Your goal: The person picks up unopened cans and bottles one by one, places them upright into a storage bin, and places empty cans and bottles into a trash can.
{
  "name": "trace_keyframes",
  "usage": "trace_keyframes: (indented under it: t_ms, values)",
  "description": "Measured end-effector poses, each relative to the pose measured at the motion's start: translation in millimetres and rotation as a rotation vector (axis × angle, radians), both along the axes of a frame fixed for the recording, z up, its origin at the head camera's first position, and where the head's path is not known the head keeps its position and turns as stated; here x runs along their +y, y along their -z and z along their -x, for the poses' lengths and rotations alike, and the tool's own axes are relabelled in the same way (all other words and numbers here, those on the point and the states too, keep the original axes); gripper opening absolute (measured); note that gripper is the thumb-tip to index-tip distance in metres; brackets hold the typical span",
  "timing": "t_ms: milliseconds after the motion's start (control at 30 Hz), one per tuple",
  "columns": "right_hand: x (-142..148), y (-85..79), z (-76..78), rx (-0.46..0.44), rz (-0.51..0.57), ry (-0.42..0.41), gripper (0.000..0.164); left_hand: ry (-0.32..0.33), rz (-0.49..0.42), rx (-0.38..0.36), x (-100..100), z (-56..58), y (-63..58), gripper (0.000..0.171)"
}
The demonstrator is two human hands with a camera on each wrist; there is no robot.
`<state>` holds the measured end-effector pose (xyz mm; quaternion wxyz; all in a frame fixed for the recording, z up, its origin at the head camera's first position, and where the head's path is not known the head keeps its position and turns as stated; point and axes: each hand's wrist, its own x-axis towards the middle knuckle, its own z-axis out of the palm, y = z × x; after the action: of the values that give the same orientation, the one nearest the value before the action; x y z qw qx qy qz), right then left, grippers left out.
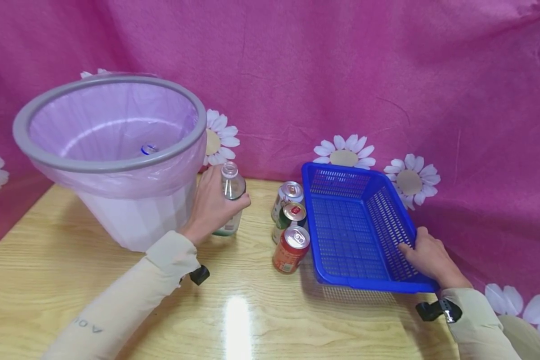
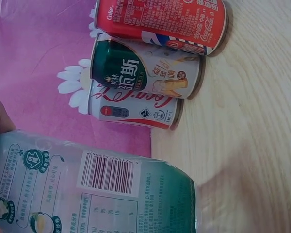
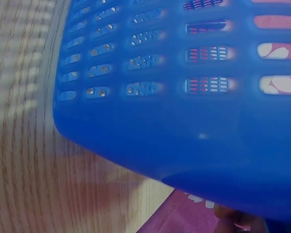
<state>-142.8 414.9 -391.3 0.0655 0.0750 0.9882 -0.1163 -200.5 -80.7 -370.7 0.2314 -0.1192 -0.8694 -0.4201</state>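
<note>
While left hand (image 1: 212, 202) grips bottle (image 1: 234, 189) and right hand (image 1: 432, 256) basket (image 1: 378, 286), only the head view shows a bin (image 1: 139, 220).

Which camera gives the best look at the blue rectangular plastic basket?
The head view: it shows the blue rectangular plastic basket nearly whole, rim, floor and inner walls included. The right wrist view catches only a close-up of its slotted side, cut off by the frame. The left wrist view shows none of it.
</note>
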Motion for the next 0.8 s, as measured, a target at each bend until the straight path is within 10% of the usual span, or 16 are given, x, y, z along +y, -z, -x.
trace_keyframes:
  t_ms: [800]
  values:
    - [0,-4.1,0.3,-0.009,-0.004,-0.012,0.062,0.090,0.038,0.095,6,-11.6,-42.5,0.062]
